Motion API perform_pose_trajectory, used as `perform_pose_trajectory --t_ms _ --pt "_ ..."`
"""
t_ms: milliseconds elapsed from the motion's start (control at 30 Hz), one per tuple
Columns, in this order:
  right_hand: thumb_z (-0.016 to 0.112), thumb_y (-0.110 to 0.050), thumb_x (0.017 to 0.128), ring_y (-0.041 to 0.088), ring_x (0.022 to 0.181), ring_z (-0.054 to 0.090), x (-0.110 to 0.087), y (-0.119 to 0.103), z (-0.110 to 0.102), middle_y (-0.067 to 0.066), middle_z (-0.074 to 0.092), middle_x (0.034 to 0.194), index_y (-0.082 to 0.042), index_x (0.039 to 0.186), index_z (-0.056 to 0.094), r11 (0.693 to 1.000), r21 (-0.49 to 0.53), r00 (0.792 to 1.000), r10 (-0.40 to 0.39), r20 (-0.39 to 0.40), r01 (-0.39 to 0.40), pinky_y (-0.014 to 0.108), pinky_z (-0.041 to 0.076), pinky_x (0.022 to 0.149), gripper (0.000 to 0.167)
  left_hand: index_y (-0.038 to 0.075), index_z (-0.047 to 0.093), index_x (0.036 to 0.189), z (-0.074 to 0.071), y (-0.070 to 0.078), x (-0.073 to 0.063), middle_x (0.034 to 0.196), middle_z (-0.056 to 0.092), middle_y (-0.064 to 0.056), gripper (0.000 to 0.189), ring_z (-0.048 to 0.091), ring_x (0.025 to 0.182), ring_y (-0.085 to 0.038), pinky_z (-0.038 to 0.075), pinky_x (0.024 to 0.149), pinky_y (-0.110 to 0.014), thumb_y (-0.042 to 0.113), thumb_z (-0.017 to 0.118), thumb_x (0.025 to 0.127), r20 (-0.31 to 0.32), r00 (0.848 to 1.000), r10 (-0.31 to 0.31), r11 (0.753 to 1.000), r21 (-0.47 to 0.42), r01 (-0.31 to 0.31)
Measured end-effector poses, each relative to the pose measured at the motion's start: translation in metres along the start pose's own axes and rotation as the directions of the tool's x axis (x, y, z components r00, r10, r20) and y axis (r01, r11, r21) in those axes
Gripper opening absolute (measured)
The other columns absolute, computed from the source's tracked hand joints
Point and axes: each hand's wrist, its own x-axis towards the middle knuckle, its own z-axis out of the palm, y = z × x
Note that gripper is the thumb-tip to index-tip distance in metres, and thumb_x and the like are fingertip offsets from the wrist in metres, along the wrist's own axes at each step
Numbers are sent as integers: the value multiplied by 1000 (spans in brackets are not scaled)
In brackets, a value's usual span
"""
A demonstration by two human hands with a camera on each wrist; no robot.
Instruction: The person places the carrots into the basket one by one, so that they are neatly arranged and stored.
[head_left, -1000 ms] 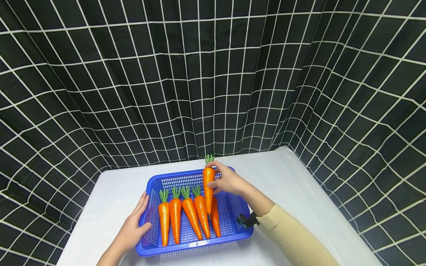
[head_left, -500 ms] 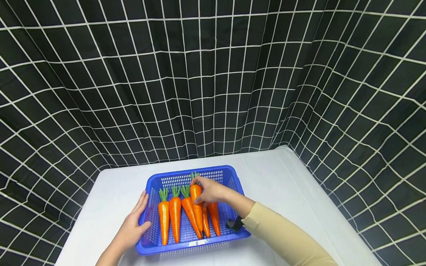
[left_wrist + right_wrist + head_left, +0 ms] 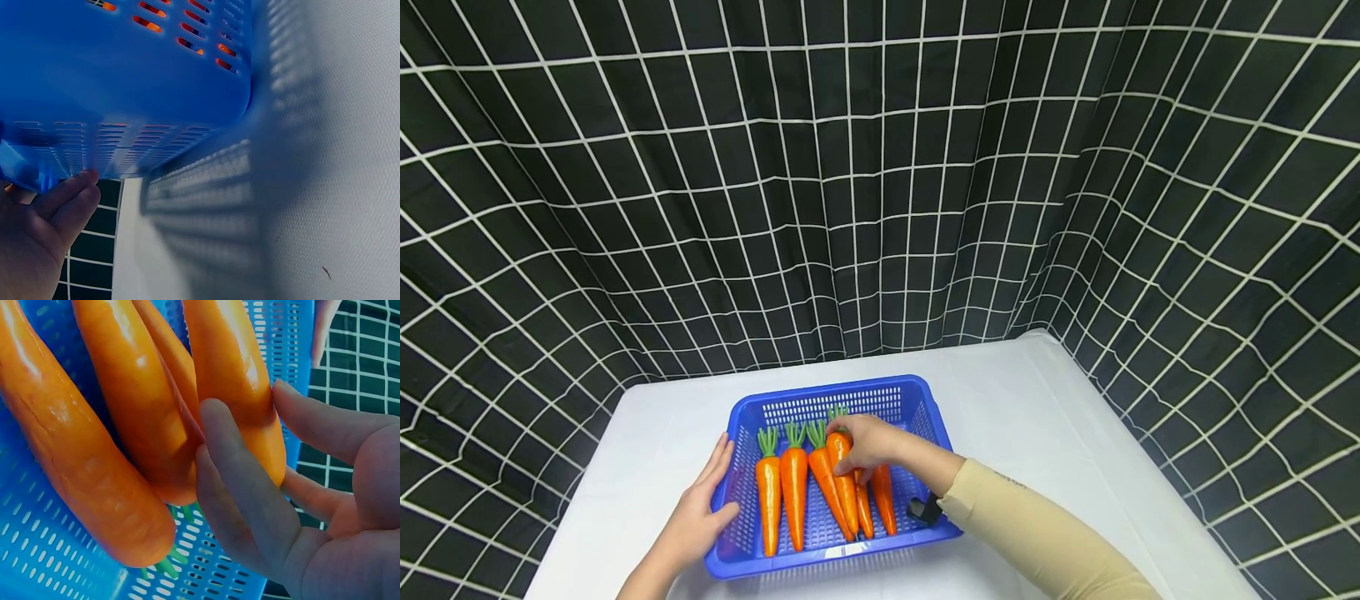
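Observation:
A blue plastic basket (image 3: 831,550) with slotted walls holds several orange carrots with green tops, laid roughly side by side. My right hand (image 3: 867,443) grips one carrot (image 3: 848,498) near its top, fingers and thumb on either side of it. That carrot lies beside another carrot (image 3: 822,479) and partly overlaps the one to its right. In the right wrist view the gripped carrot (image 3: 240,369) runs between the fingertips. My left hand (image 3: 696,510) holds the basket's left rim, thumb over the edge and fingers along the outer wall, as the left wrist view also shows the fingers (image 3: 72,200).
A white cloth-covered table (image 3: 1022,400) extends around the basket. Black curtains (image 3: 880,208) with a white grid enclose the back and sides. A small black device (image 3: 925,510) on the right wrist overlaps the basket's right side.
The right hand has carried the carrot left and lowered it from near the back rim to among the other carrots. Left hand and basket have stayed put.

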Motion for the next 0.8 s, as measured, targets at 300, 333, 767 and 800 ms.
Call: perform_pose_trajectory --t_ms 300,333,767,800 --pt "80 -2 82 35 72 72 -1 -3 -4 17 60 113 -14 142 55 1000 16 1000 22 11 -22 48 63 64 66 1 29 158 -1 2 5 168 17 -17 87 24 146 -54 9 102 3 4 66 79 0 999 34 999 -3 -34" --pt "80 -2 82 36 72 73 -2 -2 -5 18 60 116 -15 143 54 1000 18 1000 24 9 -24 48 63 64 68 0 29 158 -1 2 5 168 17 -18 87 24 146 -54 9 102 4 4 67 79 2 999 37 999 -2 -37" --pt "82 -25 83 33 101 69 -23 8 -45 20 60 135 -18 142 57 989 -121 989 -95 -115 81 40 62 75 65 2 24 159 -5 -6 3 168 12 -22 87 28 145 -45 32 110 -9 -2 63 82 29 1000 -3 977 -215 10" --pt "80 -27 84 33 108 67 -27 11 -50 19 60 134 -17 142 57 986 -129 984 -124 -126 108 40 62 77 63 3 21 160 -8 -6 3 168 10 -22 87 31 143 -48 39 109 -16 -3 62 84 33 999 -32 965 -259 40"
